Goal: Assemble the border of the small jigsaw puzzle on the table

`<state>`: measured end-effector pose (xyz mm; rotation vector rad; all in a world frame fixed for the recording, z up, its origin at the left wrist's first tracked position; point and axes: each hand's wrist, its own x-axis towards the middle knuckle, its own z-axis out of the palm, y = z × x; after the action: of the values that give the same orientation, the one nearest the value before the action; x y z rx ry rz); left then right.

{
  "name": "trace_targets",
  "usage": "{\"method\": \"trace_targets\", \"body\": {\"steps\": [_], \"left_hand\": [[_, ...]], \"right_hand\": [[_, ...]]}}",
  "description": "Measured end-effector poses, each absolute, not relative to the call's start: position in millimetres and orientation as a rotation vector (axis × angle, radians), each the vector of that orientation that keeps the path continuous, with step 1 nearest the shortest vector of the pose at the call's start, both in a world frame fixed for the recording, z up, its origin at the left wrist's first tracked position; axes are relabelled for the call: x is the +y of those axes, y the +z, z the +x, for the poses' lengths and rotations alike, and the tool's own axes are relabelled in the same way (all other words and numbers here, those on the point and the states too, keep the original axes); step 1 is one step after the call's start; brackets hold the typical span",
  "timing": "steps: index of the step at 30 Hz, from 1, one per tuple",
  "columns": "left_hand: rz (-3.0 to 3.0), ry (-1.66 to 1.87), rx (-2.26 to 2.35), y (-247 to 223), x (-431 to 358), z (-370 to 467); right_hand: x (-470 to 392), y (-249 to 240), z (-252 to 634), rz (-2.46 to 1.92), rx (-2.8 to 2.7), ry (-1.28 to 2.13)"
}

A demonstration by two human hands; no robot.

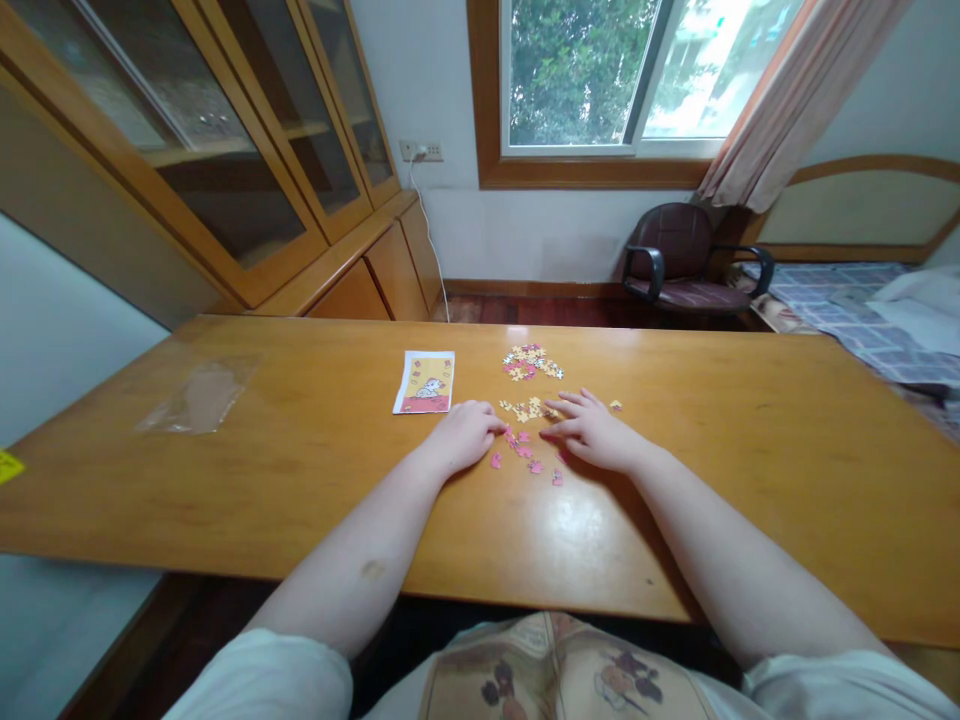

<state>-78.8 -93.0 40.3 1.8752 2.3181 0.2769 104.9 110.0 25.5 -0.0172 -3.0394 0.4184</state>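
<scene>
Pink jigsaw puzzle pieces [523,451] lie loose on the wooden table between my two hands. My left hand [469,435] rests beside them, fingers curled together and fingertips at the upper pink pieces; whatever is under them is hidden. With its fingers spread, my right hand [595,432] reaches in from the other side, its fingertips at the right end of a row of yellow puzzle pieces [523,409]. Farther back is a mixed pile of puzzle pieces [531,361], yellow and pink. A picture card [425,383] showing a white cartoon animal lies just beyond my left hand.
On the left of the table [300,490] lies a clear plastic bag [199,398]. One stray yellow piece [616,406] sits right of my right hand. Beyond the table are a glass-door cabinet [300,230], an office chair [686,260] and a bed [862,300].
</scene>
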Motion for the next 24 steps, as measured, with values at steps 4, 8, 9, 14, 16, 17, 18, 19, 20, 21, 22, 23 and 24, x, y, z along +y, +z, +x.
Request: {"method": "trace_targets", "body": {"steps": [4,8,9,14,16,17,18,19,20,21,22,23,24], "left_hand": [[1.864,0.259,2.308,42.4,-93.0,-77.6],[1.807,0.293,2.383,41.7,-93.7,-84.5],[1.791,0.302,2.402,40.7,-94.0,-86.8],[1.789,0.355,2.394,35.9,-95.4,-93.2],[1.777,0.35,2.399,37.3,-95.8,-93.4],[1.76,0.338,2.413,38.8,-96.0,-93.5],[1.737,0.325,2.435,40.4,-96.4,-93.8],[1.713,0.313,2.458,42.1,-96.8,-94.4],[1.69,0.304,2.477,43.6,-97.4,-95.2],[1.675,0.301,2.487,44.7,-98.0,-96.2],[1.664,0.299,2.489,45.4,-98.6,-97.3],[1.648,0.295,2.492,45.8,-99.2,-98.3],[1.623,0.286,2.5,45.9,-99.8,-99.3]], "right_hand": [[104.5,29.3,103.8,-0.071,-3.054,0.389],[95.1,31.8,102.0,-0.087,-3.059,0.377],[90.0,31.7,101.1,-0.052,-3.063,0.376],[72.8,29.6,97.4,0.061,-3.104,0.346],[74.6,30.8,98.4,0.018,-3.098,0.339],[75.9,32.0,99.2,-0.001,-3.089,0.34],[76.4,33.2,100.0,-0.008,-3.08,0.345],[75.9,34.3,100.5,0.005,-3.074,0.351],[74.4,35.1,100.6,0.035,-3.072,0.357],[72.1,35.4,100.3,0.076,-3.075,0.361],[69.6,35.2,99.5,0.117,-3.081,0.364],[67.6,34.8,98.5,0.147,-3.088,0.363],[66.7,34.3,97.4,0.156,-3.094,0.36]]}}
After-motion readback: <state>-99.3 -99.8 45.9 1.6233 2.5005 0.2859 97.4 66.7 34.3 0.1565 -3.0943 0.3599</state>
